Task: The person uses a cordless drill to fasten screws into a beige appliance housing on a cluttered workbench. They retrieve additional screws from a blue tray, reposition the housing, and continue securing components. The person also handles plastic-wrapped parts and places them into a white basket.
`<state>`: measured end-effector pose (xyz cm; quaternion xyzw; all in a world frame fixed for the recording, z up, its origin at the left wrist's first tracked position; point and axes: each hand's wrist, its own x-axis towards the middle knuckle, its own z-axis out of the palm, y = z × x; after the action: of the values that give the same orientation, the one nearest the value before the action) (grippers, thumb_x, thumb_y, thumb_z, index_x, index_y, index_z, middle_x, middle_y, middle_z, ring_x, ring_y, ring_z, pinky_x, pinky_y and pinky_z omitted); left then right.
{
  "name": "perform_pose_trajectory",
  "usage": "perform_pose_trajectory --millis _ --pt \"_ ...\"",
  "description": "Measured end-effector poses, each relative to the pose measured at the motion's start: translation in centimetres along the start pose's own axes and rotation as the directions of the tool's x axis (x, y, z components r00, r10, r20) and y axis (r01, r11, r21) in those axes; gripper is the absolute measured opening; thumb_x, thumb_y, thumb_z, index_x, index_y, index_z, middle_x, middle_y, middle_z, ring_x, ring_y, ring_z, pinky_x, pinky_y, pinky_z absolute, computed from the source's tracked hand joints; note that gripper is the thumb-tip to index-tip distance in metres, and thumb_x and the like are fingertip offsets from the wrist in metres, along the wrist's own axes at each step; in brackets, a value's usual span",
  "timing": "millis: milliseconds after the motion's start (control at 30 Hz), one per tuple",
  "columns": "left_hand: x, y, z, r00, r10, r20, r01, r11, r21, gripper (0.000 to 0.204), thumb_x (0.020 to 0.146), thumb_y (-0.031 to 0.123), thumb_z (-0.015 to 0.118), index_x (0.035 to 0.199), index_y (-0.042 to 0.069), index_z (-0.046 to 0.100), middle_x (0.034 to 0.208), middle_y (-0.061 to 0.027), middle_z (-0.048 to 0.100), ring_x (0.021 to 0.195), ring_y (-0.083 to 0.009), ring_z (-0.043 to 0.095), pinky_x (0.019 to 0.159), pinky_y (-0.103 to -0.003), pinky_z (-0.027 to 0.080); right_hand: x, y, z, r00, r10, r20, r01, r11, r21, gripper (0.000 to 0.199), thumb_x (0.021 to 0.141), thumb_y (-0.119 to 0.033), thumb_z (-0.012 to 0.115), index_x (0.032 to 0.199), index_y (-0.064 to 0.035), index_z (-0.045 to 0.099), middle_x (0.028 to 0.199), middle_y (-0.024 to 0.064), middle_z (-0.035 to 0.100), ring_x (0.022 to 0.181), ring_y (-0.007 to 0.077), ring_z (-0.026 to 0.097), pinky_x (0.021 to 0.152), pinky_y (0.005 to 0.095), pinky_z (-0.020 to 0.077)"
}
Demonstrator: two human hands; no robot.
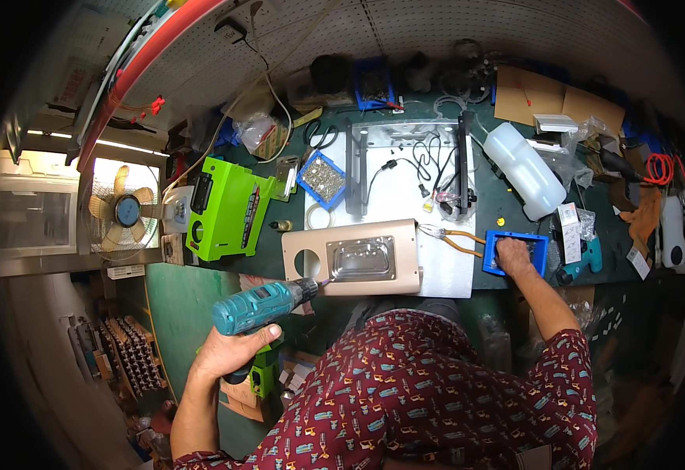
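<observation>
My left hand (237, 352) grips the handle of a teal cordless drill (256, 307). Its bit reaches the beige metal panel (307, 239) close to the lower left corner of a clear window (362, 258); whether the tip touches cannot be made out. A round hole is cut in the panel left of that window. My right hand (515, 257) reaches down into a small blue bin (545, 249), its fingers hidden inside. Pliers (456, 239) with orange-brown handles lie between panel and bin.
Behind the panel stands a grey metal frame (356, 168) with black cables (429, 157). To its left are a blue tray of small fasteners (321, 180) and a bright green housing (233, 211). On the right lie a translucent plastic tank (524, 168) and another teal drill (581, 262).
</observation>
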<state>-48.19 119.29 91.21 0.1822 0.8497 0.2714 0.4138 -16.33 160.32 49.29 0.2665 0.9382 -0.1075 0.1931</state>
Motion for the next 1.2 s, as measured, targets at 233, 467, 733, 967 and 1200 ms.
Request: perform_pose_trajectory --millis 233,467,733,967,1200 --pt "-0.1 -1.2 0.3 1.000 0.012 0.009 -0.013 1.000 0.014 0.051 0.088 0.024 0.083 0.129 0.001 0.062 0.114 -0.0073 0.072 0.103 -0.0159 0.064 0.094 -0.034 0.052 -0.2 0.3 -0.5 0.999 0.037 0.022 -0.039 0.996 0.079 0.022 0.081 -0.020 0.074 0.090 -0.0007 0.071 0.093 0.0223 0.072 0.093 0.0392 0.071 0.085 0.0484 0.0567" --pt "0.1 -0.9 0.3 1.000 0.002 -0.001 -0.002 1.000 -0.001 0.052 0.088 0.027 0.083 0.128 0.001 0.062 0.111 -0.0074 0.072 0.100 -0.0158 0.064 0.090 -0.034 0.054 -2.1 -1.8 -4.7 0.991 0.115 0.069 -0.130 0.949 0.287 0.023 0.080 -0.023 0.073 0.087 -0.0007 0.069 0.088 0.0222 0.071 0.093 0.0416 0.069 0.085 0.0486 0.0559" --pt "0.2 -1.3 0.3 1.000 0.006 0.005 -0.006 0.998 0.066 0.051 0.089 0.023 0.083 0.129 0.001 0.062 0.111 -0.0068 0.072 0.099 -0.0143 0.065 0.089 -0.033 0.054 -2.3 -11.4 -11.9 0.997 -0.069 -0.039 0.062 0.379 0.923 0.008 0.080 0.000 0.067 0.077 -0.0032 0.060 0.074 0.0052 0.067 0.063 0.0128 0.059 0.060 0.0292 0.0507" --pt "1.0 0.2 0.3 0.999 -0.017 0.040 0.008 0.977 0.212 0.038 0.087 0.019 0.082 0.120 0.004 0.070 0.106 -0.0085 0.075 0.094 -0.0144 0.069 0.088 -0.033 0.056 4.0 -22.8 -11.4 0.891 -0.436 0.128 -0.211 -0.147 0.967 0.029 0.101 -0.013 0.057 0.128 -0.0026 0.062 0.111 0.0131 0.071 0.095 0.0213 0.070 0.084 0.0387 0.0598" --pt "0.8 0.0 0.3 1.000 -0.001 -0.007 0.003 0.963 0.268 0.041 0.085 0.023 0.083 0.119 0.005 0.070 0.102 -0.0109 0.076 0.092 -0.0186 0.071 0.087 -0.034 0.056 5.7 -28.5 -12.6 0.585 -0.810 0.032 -0.753 -0.529 0.390 0.037 0.108 -0.020 0.047 0.140 -0.0040 0.056 0.128 0.0157 0.066 0.111 0.0249 0.068 0.097 0.0407 0.0578"
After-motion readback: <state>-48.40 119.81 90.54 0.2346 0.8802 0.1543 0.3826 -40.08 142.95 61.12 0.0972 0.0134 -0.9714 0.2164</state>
